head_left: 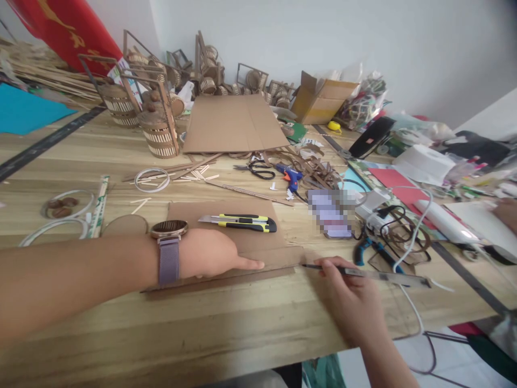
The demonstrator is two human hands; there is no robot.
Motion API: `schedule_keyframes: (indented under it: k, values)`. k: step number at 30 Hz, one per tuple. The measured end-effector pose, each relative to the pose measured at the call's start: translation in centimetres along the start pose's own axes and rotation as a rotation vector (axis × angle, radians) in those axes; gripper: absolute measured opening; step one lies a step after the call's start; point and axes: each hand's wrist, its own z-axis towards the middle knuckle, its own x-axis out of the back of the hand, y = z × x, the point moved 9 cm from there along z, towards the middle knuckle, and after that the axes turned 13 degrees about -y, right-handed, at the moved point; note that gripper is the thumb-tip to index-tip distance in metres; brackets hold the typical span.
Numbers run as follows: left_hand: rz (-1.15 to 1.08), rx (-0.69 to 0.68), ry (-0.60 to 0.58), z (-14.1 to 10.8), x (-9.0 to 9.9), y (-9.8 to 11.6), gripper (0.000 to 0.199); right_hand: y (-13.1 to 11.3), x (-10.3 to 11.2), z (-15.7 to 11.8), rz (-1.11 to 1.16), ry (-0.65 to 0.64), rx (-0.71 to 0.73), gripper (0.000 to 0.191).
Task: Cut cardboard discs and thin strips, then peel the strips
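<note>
My left hand, with a watch on its wrist, lies on a narrow cardboard strip near the table's front. Its index finger is stretched along the strip; the other fingers are mostly hidden beneath the hand. In my right hand is a slim black-tipped pen, pinched between thumb and fingers, its tip at the strip's right end. Its long greyish body points right. Under the strip lies a larger cardboard sheet. A yellow and black utility knife rests on that sheet, blade pointing left.
Behind are scissors, a blue glue gun and a big cardboard sheet. Small slatted wooden baskets stand back left. A phone, pliers and cables lie right. Another person's hand shows at the right edge.
</note>
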Motion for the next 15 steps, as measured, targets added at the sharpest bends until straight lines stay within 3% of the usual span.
schedule_keyframes:
  k: [3,10,15]
  values:
    - [0.115,-0.009,-0.236,0.2,-1.6,0.4,0.094,0.2,0.3,-0.2,0.008,0.003,-0.011,0.025]
    - [0.073,-0.008,-0.223,0.2,-1.0,0.7,0.087,-2.1,-3.2,0.5,0.044,-0.114,0.039,0.027]
    - [0.114,0.039,-0.324,0.1,-1.4,0.5,0.073,-1.5,-3.1,0.7,0.020,-0.117,0.033,0.029]
